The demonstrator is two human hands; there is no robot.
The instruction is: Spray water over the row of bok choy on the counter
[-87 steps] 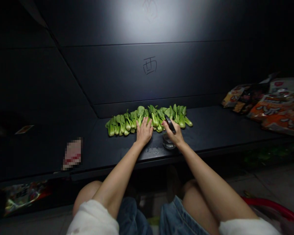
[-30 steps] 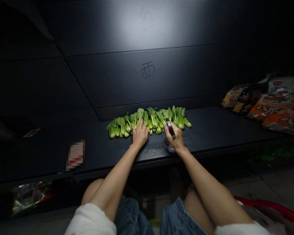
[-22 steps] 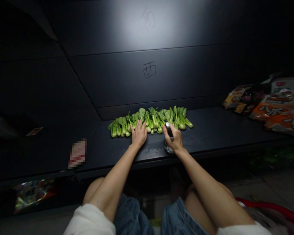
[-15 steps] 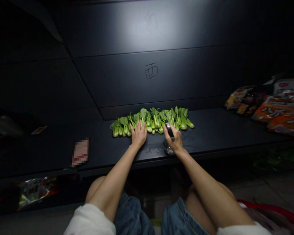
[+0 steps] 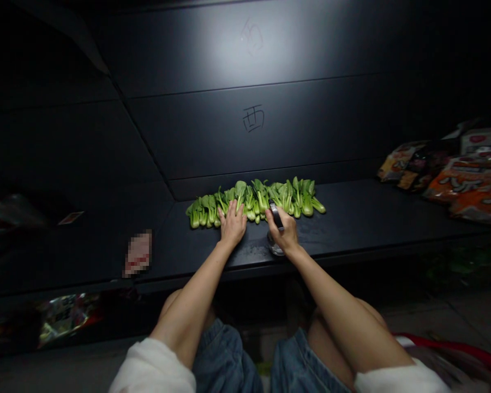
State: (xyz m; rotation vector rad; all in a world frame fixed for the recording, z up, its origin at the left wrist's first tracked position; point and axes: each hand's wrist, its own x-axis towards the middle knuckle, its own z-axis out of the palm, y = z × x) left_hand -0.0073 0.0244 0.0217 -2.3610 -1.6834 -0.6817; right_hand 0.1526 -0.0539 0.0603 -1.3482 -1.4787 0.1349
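A row of green bok choy [image 5: 207, 210] lies side by side on the dark shelf [image 5: 343, 218], leaves towards the back panel. Fingers spread, my left hand [image 5: 233, 226] rests on the stems left of the row's middle. My right hand [image 5: 287, 232] is wrapped round the neck of a spray bottle [image 5: 276, 250] with a dark and silver head and a clear base. The bottle is upright or nearly so, in front of the row. My palm hides much of its body. Wet drops show on the shelf between my hands.
Orange snack bags [image 5: 470, 185] are heaped at the right end of the shelf. A blurred-out card or packet [image 5: 138, 254] lies to the left, with a small card [image 5: 71, 218] beyond it. Shiny packages [image 5: 67, 316] sit below the shelf edge at lower left.
My right hand has moved slightly left with the spray bottle along the front of the row. My left hand keeps its place on the bok choy.
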